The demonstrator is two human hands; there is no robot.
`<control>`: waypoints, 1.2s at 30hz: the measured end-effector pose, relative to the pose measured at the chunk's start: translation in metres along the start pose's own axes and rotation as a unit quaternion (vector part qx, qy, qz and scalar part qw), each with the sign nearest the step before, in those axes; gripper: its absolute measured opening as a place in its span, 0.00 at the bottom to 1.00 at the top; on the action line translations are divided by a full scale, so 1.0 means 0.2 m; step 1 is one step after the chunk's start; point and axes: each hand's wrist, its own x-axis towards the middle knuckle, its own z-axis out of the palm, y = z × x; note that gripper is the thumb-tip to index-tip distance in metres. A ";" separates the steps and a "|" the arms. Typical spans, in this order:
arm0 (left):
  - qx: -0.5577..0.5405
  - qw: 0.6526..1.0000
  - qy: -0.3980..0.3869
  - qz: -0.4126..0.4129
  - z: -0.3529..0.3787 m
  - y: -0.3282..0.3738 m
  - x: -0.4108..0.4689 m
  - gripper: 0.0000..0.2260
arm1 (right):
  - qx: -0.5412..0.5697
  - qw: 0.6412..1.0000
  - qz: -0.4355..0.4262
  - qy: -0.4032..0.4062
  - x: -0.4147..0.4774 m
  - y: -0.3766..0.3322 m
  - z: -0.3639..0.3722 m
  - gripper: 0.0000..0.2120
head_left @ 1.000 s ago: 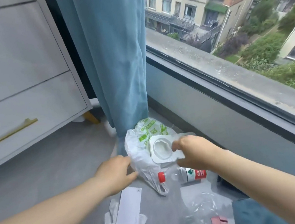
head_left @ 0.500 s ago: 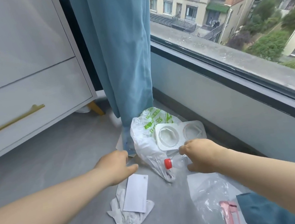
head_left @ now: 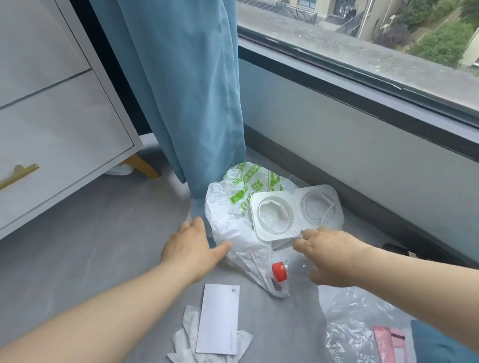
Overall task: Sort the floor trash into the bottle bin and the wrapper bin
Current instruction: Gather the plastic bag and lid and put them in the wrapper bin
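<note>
"Well, where is the bottle (head_left: 296, 269)?" asks one onlooker.

"On the floor (head_left: 103, 267), lying on its side. Its red cap (head_left: 279, 271) is against the white bag (head_left: 232, 223), and its clear body is partly under the person's right hand (head_left: 329, 253). That hand's fingers are spread and grip nothing, with one fingertip at the edge of the white tray (head_left: 293, 200)."

"And the left hand (head_left: 194, 249)?"

"Loose, fingers straight, thumb at the bag's edge. It holds nothing."

"How will the bottle handle?"

"Likely light — it looks empty. The thin wall would dent and slip under a hard squeeze, so a gentle wrap round the middle, or a pinch at the stiff neck below the cap, seems best. Neither bin is in sight."
</note>
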 end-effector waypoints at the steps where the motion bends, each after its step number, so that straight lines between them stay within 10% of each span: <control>1: -0.011 1.000 0.017 0.015 0.01 0.02 0.01 0.38 | 0.001 1.000 0.001 -0.009 0.00 0.00 0.02 0.16; 5: -0.027 0.994 0.051 0.089 0.07 0.11 0.04 0.44 | 0.020 0.999 0.003 -0.046 0.00 0.01 0.07 0.20; 9: -0.056 0.991 0.057 0.103 0.09 0.15 0.08 0.30 | 0.048 0.997 0.024 -0.052 0.00 0.03 0.02 0.24; 13: 0.035 0.981 0.075 0.175 0.10 0.14 0.08 0.11 | 0.083 0.994 0.042 0.050 0.04 0.07 -0.04 0.22; 18: 0.110 0.969 0.010 0.222 0.19 0.09 0.02 0.09 | 0.091 0.982 0.064 0.150 0.14 0.17 -0.07 0.26; 23: 0.092 0.968 -0.016 0.233 0.20 0.05 -0.01 0.09 | 0.082 0.994 0.037 0.066 0.20 0.20 0.00 0.39; 36: -0.152 0.988 0.003 0.013 0.10 0.07 0.04 0.49 | 0.038 0.999 -0.010 0.018 0.09 0.02 0.18 0.38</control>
